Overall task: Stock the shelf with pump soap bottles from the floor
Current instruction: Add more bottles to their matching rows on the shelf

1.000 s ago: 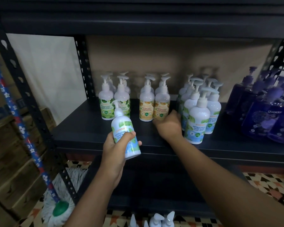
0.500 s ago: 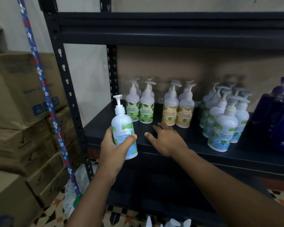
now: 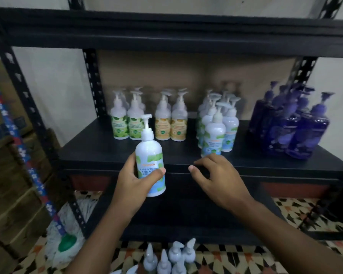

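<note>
While left hand point(image 3: 134, 179) grips a rounded plastic bottle point(image 3: 150, 167), right hand point(image 3: 216, 175) hovers, fingers loosely spread.

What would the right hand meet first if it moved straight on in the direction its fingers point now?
The right hand points left, fingers curled. Going straight on, it would probably first meet the blue-label bottle held upright in the left hand, across the open gap. Depth is unclear, so it might pass just behind it.

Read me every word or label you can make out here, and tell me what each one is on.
"ANTIBACTERIAL HAND W... COOL..." on the bottle held in the left hand; the thumb covers the line ends.
Orange brand word above it: too blurred to read.
Labels on the shelf bottles: too blurred.
Purple bottles and cardboard boxes: unreadable.
</note>
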`<state>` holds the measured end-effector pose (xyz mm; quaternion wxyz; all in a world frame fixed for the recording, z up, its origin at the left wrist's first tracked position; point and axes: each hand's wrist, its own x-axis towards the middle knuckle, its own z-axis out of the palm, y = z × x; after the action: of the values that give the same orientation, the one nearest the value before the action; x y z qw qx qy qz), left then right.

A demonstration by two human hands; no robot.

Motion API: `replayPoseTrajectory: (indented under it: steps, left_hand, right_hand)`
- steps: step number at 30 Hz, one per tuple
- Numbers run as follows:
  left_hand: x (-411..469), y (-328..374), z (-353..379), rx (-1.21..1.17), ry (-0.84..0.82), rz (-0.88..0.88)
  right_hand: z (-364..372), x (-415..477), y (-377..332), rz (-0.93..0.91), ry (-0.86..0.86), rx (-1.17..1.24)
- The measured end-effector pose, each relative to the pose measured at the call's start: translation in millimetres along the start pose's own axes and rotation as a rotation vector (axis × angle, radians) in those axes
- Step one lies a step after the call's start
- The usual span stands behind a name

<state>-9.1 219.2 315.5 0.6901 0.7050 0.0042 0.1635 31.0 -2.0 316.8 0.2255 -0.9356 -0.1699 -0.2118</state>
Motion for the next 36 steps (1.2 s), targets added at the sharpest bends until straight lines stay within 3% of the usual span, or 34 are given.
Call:
replayPoseTrajectory:
  steps: [5, 8, 14, 26, 36]
  left_hand:
    - [-14, 11, 68, -0.005, -0.129, 0.057]
    - [-10, 14, 116, 0.072, -0.13, 0.114]
    - [-1, 11, 191, 0.089, 0.02, 0.14]
    - [12, -23, 230, 0.229, 0.281, 0.31]
    - [17, -24, 242, 0.227, 0.379, 0.265]
  right_hand:
    - [-42, -13, 80, 0.197, 0.145, -0.08]
    - [-53, -12, 121, 0.267, 0.087, -0.169]
    - [-42, -7, 162, 0.286, -0.042, -0.268]
    - [-30, -14, 168, 0.277, -0.052, -0.346]
    - [-29, -15, 163, 0.3, -0.047, -0.326]
